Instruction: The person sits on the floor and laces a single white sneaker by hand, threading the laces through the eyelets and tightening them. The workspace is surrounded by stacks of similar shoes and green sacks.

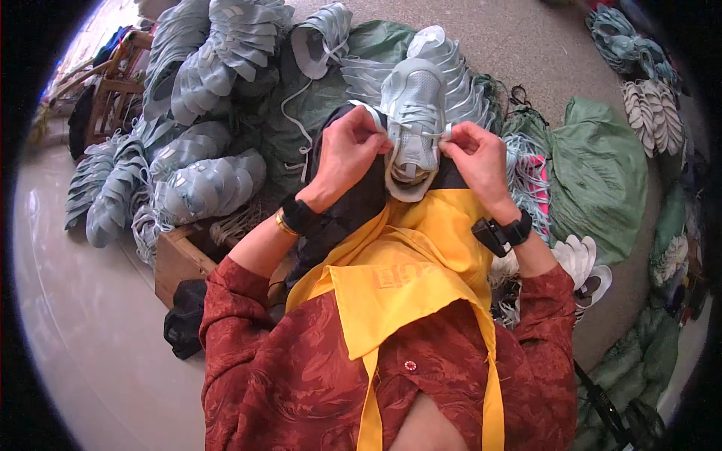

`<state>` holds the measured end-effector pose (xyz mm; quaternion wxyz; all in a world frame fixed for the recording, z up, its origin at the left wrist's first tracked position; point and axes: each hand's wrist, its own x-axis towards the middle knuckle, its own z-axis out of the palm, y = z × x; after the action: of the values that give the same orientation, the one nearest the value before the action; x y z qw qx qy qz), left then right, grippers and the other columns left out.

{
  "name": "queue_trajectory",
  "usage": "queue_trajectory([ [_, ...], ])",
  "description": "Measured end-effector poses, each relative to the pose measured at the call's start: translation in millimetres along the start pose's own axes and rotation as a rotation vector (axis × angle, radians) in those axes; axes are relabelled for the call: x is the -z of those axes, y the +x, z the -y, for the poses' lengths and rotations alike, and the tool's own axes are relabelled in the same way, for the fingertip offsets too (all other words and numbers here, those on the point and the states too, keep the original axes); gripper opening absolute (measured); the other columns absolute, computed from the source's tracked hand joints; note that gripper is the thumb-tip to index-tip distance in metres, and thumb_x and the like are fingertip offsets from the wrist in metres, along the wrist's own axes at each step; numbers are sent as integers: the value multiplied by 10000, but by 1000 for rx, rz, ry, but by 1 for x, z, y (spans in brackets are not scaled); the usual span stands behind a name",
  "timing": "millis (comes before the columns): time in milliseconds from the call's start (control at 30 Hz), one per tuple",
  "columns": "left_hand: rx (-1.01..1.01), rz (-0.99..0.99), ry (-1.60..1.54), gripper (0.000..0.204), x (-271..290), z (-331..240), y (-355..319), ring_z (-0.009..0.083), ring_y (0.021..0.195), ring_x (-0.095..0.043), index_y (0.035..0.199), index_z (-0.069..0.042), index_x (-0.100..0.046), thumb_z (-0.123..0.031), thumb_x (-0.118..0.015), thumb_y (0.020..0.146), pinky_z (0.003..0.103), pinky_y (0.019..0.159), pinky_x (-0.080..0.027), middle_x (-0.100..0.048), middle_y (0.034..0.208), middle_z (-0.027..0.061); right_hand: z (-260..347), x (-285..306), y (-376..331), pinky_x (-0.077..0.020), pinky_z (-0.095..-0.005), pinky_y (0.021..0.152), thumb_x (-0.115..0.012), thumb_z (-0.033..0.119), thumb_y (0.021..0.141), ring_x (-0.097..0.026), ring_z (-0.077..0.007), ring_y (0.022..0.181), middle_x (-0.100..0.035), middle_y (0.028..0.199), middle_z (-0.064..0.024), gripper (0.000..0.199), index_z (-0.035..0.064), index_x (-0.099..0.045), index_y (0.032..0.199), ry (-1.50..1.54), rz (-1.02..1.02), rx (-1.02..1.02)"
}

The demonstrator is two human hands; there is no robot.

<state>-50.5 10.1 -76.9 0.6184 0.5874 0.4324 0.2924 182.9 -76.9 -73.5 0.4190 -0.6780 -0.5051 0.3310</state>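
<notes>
Head view: pale grey shoe upper [412,113] sits on the lap over a yellow apron [421,263], toe pointing away. Left hand [347,154] and right hand [474,154] each pinch shut on a white lace [445,134] at the eyelets. Stacks of grey uppers [203,180] lie left, green sacks [602,173] right. Risk: uneven pull could slip the lace out of an eyelet.

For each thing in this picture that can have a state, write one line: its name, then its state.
Grey shoe upper: held on the lap, toe pointing away, laces partly threaded.
Left hand: fingers pinched on a lace end.
Right hand: fingers pinched on the other lace end.
Stacked grey uppers: nested in rows, unlaced.
Green sack: slumped on the floor.
</notes>
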Motion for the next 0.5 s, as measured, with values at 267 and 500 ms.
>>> queue_trajectory([
  [267, -46, -77, 103, 75, -4, 4, 8, 150, 837, -724, 898, 13, -573, 68, -618, 920, 288, 782, -615, -705, 874, 75, 4, 2, -7, -589, -265, 748, -747, 35, 880, -726, -111, 822, -744, 890, -66, 152, -21, -679, 1004, 80, 39, -16],
  [500, -223, -208, 379, 102, -11, -6, 5, 191, 604, -661, 812, 22, -595, 15, -695, 792, 334, 576, -502, -659, 677, 131, 5, 6, -12, -597, -271, 734, -745, 35, 884, -728, -119, 817, -741, 901, -64, 158, -29, -677, 1012, 34, 22, -8],
])
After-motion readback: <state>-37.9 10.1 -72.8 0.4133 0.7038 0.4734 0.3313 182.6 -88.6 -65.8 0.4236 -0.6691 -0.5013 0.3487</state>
